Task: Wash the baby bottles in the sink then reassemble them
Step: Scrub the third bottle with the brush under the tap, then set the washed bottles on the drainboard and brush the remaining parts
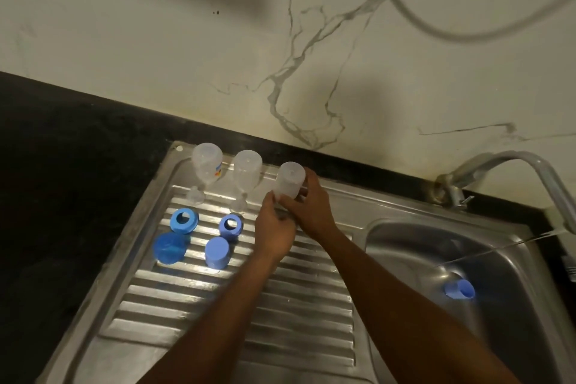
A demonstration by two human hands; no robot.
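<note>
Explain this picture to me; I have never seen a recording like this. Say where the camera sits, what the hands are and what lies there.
There is no machine here, only a person's two bare hands, filmed by a camera worn on the head and looking down. On the steel drainboard the left bottle and middle bottle stand upside down. In front of them lie blue rings and blue caps. The right hand and left hand grip a third bottle. Another cap lies in the sink basin, where the tap runs thinly.
</note>
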